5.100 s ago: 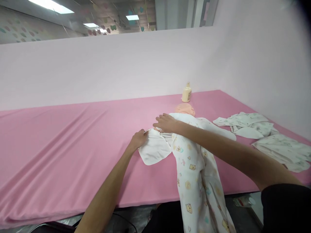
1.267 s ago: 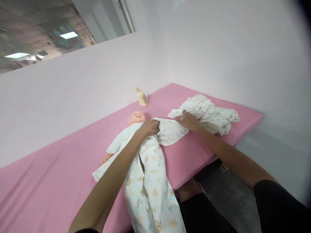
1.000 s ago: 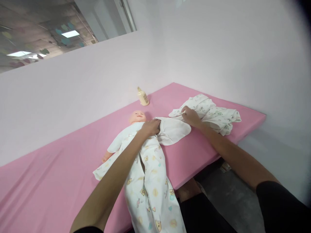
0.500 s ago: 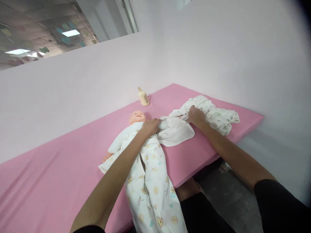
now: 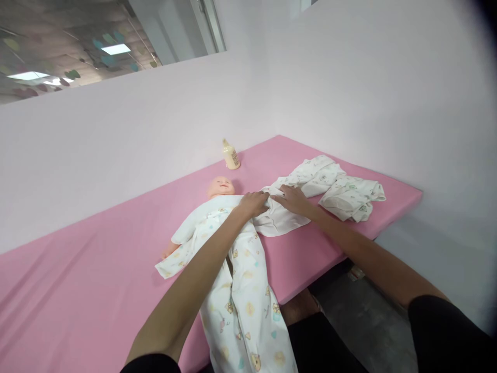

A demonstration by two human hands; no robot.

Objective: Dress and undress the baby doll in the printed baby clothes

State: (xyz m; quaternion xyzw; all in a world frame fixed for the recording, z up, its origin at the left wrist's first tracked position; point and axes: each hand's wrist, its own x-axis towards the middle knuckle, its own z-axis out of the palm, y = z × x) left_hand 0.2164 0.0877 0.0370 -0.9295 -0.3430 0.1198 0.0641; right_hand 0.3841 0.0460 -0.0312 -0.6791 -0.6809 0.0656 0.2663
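Note:
A baby doll [image 5: 220, 187] lies on its back, wearing a pale top [image 5: 194, 220]. A white garment with bear prints [image 5: 252, 300] lies around its body, its long legs draping over the near edge. My left hand [image 5: 254, 203] is closed at the doll's sleeve on the right side; its fingertips are partly hidden. Close beside it, my right hand [image 5: 294, 201] has its fingers bent onto the white cloth [image 5: 279, 223] of the garment's spread side. The doll's arm on this side is covered by cloth and my hands.
A pump bottle [image 5: 232, 157] of cream-coloured liquid stands by the wall. Crumpled printed baby clothes [image 5: 349, 194] lie at the right of the pink padded table [image 5: 97, 269]. Pale walls [image 5: 349, 77] meet behind the table; its front edge runs close to my legs.
My right hand has moved left from the printed clothes to beside my left hand. My left hand has shifted slightly right. The pale sleeve stretched between them no longer shows.

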